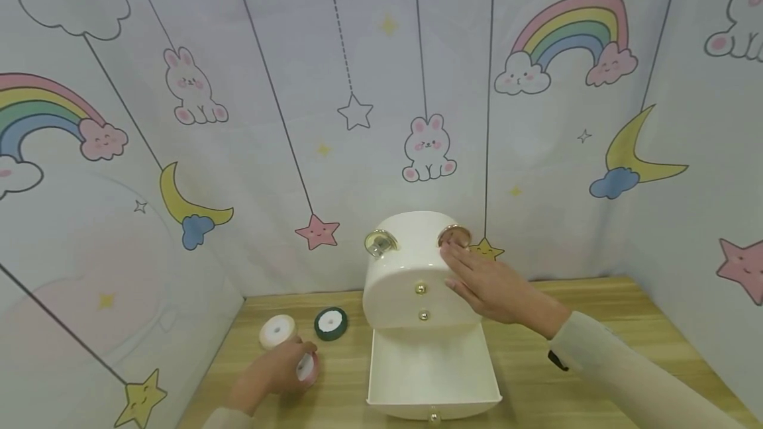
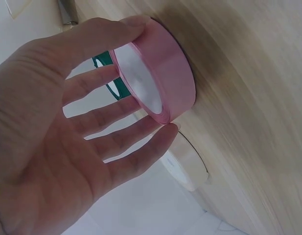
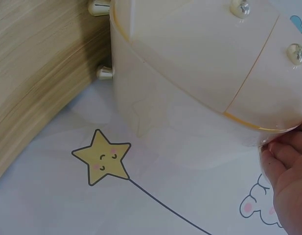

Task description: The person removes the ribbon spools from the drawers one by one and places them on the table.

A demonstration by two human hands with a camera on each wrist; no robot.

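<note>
My left hand (image 1: 271, 371) pinches a roll of pink ribbon (image 2: 174, 73) between the thumb and fingers, low over the table at the left. In the left wrist view the roll's white side faces the palm. A cream ribbon roll (image 1: 277, 330) and a dark green ribbon roll (image 1: 331, 324) lie just beyond this hand. The right hand (image 1: 491, 288) rests with extended fingers on the upper right of a white storage box (image 1: 411, 250), by one of its gold-rimmed ears (image 1: 454, 236). Pulled out at the box's bottom front is a drawer (image 1: 432, 363) with a bare inside.
The wood-grain table (image 1: 554, 363) runs back to a cloth backdrop (image 1: 381, 38) printed with rabbits, stars and rainbows. Round gold knobs (image 1: 420, 288) stick out from the box front, and another knob (image 1: 434, 416) sits on the drawer front.
</note>
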